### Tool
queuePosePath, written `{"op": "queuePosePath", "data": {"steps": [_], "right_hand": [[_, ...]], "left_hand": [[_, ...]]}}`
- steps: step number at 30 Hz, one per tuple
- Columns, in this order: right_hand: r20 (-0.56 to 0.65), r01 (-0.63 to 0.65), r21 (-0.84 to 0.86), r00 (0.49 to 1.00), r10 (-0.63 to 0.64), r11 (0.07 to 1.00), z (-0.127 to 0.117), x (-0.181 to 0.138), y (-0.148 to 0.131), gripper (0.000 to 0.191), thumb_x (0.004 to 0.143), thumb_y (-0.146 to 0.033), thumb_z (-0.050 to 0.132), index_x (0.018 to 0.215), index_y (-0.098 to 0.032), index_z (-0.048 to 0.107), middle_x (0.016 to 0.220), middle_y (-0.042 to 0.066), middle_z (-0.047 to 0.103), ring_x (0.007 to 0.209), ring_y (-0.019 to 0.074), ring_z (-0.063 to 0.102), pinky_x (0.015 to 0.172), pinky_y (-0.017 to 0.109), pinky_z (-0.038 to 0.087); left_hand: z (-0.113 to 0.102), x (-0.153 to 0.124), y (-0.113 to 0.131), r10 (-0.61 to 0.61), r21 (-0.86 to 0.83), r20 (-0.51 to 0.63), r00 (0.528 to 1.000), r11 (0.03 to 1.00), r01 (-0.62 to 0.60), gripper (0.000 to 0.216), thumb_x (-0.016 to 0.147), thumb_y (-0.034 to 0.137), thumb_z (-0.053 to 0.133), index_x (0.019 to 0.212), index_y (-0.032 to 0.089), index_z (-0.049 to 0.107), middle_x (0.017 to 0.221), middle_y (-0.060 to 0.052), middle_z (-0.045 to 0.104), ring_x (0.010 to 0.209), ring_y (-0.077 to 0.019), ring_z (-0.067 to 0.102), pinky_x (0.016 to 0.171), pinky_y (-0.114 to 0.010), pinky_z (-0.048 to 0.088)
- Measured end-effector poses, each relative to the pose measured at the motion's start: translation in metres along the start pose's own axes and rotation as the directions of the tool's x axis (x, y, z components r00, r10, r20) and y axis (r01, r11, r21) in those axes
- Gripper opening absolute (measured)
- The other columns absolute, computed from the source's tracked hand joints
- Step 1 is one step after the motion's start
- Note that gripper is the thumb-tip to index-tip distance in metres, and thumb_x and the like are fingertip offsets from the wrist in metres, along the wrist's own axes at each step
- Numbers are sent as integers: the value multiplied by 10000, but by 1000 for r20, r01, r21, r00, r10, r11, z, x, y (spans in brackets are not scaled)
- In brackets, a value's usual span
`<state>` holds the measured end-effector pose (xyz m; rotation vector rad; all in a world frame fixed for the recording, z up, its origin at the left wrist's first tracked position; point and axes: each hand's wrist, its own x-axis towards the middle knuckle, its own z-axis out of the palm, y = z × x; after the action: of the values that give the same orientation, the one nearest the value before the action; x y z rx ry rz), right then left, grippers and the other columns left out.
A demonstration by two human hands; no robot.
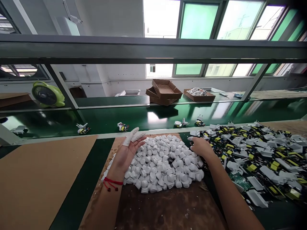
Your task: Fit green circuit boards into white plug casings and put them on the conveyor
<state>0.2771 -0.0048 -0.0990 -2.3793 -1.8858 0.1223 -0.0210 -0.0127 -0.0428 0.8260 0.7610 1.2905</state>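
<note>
My left hand (131, 143) is raised over the left side of a heap of small white plastic caps (160, 163). Its palm is turned up and its fingers are stretched out, with white covers on some of them and nothing in them. A red cord bracelet circles that wrist. To the right of the caps, my right hand (200, 147) reaches down at the left edge of a pile of circuit boards with white plastic parts (254, 153). Its fingers are curled, one with a white cover; what they hold, if anything, is hidden.
A brown board (163, 207) lies under the caps, with a cardboard sheet (43, 172) to its left. Several small assemblies sit on the green belt (107, 116) beyond. Stacked trays (166, 89) and a green fan (48, 94) stand behind, below a metal beam (153, 49).
</note>
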Motion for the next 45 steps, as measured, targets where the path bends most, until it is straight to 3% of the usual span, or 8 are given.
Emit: {"op": "queuePosePath", "data": {"steps": [7, 12, 22, 25, 29, 36, 39, 45], "right_hand": [[-16, -39, -97, 999, 38, 994, 3, 4, -1, 398, 769, -202, 522, 1132, -117, 662, 1137, 195, 655, 1137, 393, 512, 856, 468, 415], [-85, -62, -113, 995, 52, 992, 6, 6, 1, 345, 759, -137, 529, 1070, -89, 671, 1087, 202, 646, 1024, 331, 587, 808, 382, 434], [-342, -46, -67, 939, 21, 997, -8, -1, -1, 261, 785, -90, 480, 912, -80, 708, 908, 198, 676, 1016, 345, 558, 835, 417, 438], [-578, 72, 69, 816, -19, 995, -13, -5, -13, 325, 894, -180, 405, 1115, -114, 634, 1063, 177, 651, 1081, 307, 540, 904, 418, 441], [-904, 577, 206, 421, -72, 790, -12, -25, -40, 206, 888, -254, 493, 1030, -213, 637, 1012, 131, 667, 1002, 289, 610, 877, 459, 501], [-851, 889, 13, 250, -461, 457, -1, -52, -76, 248, 840, -109, 536, 1021, -255, 623, 1101, 109, 680, 1014, 263, 647, 861, 461, 547], [-752, 893, -9, 291, -592, 451, -4, -50, -76, 347, 847, -127, 544, 1181, -216, 578, 1196, 134, 637, 1101, 283, 591, 918, 475, 498], [-616, 770, 51, 526, -587, 636, -9, -47, -71, 397, 833, -129, 498, 1214, -169, 599, 1160, 131, 649, 1122, 317, 532, 924, 486, 445]], "left_hand": [[0, -1, -2, -15, 10, 7, 1000, 1000, 15, 439, 904, 234, 511, 1341, 188, 495, 1099, -103, 712, 1058, -223, 647, 924, -335, 503], [0, 0, -2, -28, 10, 4, 1000, 1000, 28, 447, 899, 262, 531, 1338, 186, 499, 1089, -104, 713, 1024, -218, 658, 894, -322, 510], [-5, 1, -8, -26, 26, 55, 998, 999, 24, 449, 821, 334, 641, 1234, 165, 589, 1093, -112, 711, 1075, -250, 633, 919, -354, 492], [-5, -1, -10, -19, 57, 107, 994, 998, 13, 381, 788, 363, 678, 1102, 148, 665, 1068, -118, 718, 1061, -269, 637, 911, -368, 489], [0, -7, -14, -139, 203, 218, 966, 975, 94, 321, 805, 401, 656, 993, 145, 700, 948, -126, 743, 947, -277, 674, 845, -387, 507], [2, -9, -36, -243, 159, 533, 811, 970, 186, 371, 807, 419, 661, 1080, 168, 667, 1098, -133, 697, 973, -286, 664, 820, -402, 536], [1, -4, -42, -192, 41, 465, 864, 980, 196, 328, 872, 389, 583, 1099, 164, 658, 1099, -127, 694, 996, -275, 656, 888, -437, 528], [4, 3, -29, -76, -159, 202, 976, 981, 109, 320, 934, 268, 485, 1227, 180, 577, 1116, -94, 689, 1049, -224, 647, 989, -386, 496]]}}
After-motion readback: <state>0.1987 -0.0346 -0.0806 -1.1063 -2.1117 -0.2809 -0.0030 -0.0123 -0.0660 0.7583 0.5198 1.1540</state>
